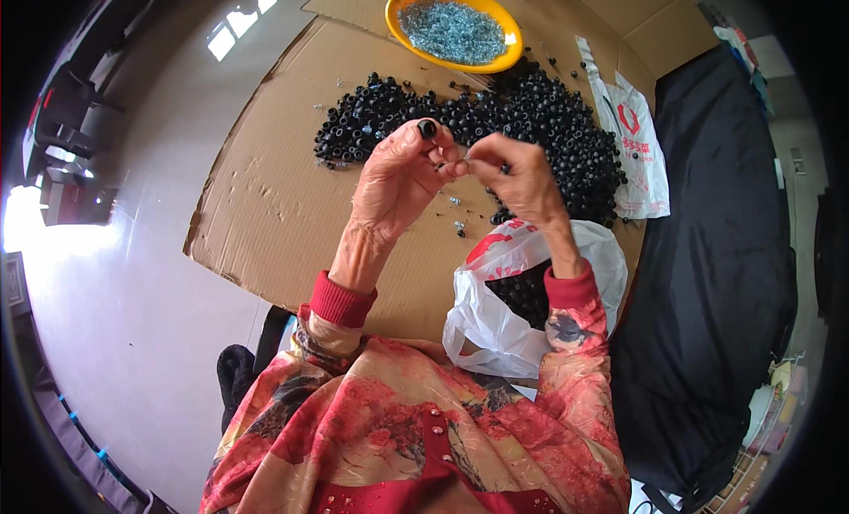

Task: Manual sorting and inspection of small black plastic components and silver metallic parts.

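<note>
My left hand [400, 171] is raised over the cardboard with its fingers curled. Between its thumb and forefinger sits a small black plastic cap [428, 129], its hollow end showing. My right hand [520, 174] meets the left fingertips in a pinch. Whatever lies between those fingertips is too small to make out. Behind and beside both hands spreads a heap of black plastic caps [566, 134]. Below the right wrist, an open white plastic bag [478, 315] holds more of these black pieces [526, 295].
A yellow bowl [395, 30] full of small shiny clear-blue pieces [451, 32] stands at the far edge. Flat cardboard [265, 196] lies under everything. A second white bag [650, 174] lies at the right, beside black cloth [707, 231]. A few loose bits [459, 225] lie near my hands.
</note>
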Demonstrator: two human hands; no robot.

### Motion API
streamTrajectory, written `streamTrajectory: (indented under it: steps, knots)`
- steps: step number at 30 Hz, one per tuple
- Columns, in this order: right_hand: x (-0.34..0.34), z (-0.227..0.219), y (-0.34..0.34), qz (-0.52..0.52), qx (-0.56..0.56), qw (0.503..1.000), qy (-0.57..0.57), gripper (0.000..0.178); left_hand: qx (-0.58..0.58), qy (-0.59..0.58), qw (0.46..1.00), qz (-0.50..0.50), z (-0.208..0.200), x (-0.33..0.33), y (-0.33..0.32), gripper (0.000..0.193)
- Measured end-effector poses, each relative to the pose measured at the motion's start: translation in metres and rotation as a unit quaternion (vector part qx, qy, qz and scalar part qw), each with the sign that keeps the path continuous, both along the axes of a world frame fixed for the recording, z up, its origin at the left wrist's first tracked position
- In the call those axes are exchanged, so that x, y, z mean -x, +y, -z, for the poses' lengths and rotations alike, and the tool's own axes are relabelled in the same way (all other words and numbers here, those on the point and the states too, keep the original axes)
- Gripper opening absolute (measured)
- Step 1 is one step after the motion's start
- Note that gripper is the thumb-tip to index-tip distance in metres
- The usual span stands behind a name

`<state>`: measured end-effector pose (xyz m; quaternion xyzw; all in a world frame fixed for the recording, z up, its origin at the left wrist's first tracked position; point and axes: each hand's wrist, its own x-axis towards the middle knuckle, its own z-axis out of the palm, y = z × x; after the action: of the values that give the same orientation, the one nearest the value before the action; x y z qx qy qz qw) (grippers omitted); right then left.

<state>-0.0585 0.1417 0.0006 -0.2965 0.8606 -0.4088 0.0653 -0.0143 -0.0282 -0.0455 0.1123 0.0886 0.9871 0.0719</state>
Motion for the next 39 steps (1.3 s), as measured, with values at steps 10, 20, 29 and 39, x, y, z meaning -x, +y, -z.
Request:
streamTrajectory:
  steps: [10, 20, 29, 39]
  knots:
    - [-0.010, -0.066, -0.017, -0.083, 0.038, 0.987, 0.132, 0.009, 0.186, -0.009, 0.977, -0.104, -0.016, -0.009, 0.001, 0.017]
    - [-0.010, -0.080, -0.024, -0.127, -0.037, 0.979, 0.158, 0.014, 0.282, 0.000, 0.948, -0.144, -0.025, -0.017, -0.003, 0.015]
    - [-0.003, -0.069, -0.035, -0.086, 0.054, 0.989, 0.105, 0.012, 0.141, -0.015, 0.987, -0.075, -0.017, -0.012, 0.004, 0.021]
    - [0.011, -0.053, -0.034, -0.185, 0.076, 0.960, 0.195, 0.022, 0.100, -0.046, 0.993, -0.046, -0.024, -0.009, 0.003, 0.021]
